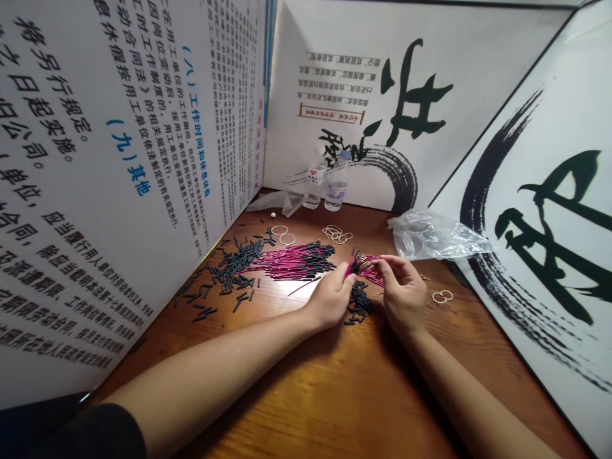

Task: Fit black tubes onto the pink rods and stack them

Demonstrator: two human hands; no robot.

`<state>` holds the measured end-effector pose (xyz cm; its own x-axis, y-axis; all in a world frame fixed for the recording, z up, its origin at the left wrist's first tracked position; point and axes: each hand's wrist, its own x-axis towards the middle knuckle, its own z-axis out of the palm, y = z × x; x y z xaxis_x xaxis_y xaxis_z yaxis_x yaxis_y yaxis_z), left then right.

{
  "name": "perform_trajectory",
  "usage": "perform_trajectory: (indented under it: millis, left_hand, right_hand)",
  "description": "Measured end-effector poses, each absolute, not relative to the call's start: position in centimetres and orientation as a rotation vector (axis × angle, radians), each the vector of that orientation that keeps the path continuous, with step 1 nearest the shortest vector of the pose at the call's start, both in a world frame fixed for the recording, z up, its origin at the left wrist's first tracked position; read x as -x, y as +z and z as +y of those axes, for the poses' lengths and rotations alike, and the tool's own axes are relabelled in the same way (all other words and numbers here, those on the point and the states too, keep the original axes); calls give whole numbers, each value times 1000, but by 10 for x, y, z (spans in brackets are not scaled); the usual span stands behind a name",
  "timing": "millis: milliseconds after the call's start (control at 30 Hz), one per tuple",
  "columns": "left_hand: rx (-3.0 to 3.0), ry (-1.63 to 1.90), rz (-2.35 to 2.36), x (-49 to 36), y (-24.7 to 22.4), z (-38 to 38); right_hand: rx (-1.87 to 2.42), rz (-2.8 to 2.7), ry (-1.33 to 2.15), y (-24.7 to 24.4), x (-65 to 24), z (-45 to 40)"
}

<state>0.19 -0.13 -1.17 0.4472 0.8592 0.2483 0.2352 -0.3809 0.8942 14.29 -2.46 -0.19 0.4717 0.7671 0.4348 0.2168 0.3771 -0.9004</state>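
Observation:
My left hand is closed round a small bunch of pink wires with black sleeves near their ends. Just right of it, my right hand has thumb and forefinger pinched at the wire tips; what lies between those fingers is too small to make out. A larger pile of pink wires with black ends lies beyond my left hand. Loose black sleeves are scattered left of that pile, and a smaller heap of them sits between my hands. More pink wires lie partly hidden behind my right hand.
Two plastic bottles stand at the back of the wooden table. Rubber bands lie before them, with two more at the right. A clear plastic bag rests back right. Printed panels enclose the table.

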Motion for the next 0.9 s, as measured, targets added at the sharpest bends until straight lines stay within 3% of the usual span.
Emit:
perform_trajectory:
  millis: [900]
  left_hand:
    - [-1786, 1030, 869, -4, -18, 2]
  right_hand:
    - [1139, -1058, 650, -5, -137, -25]
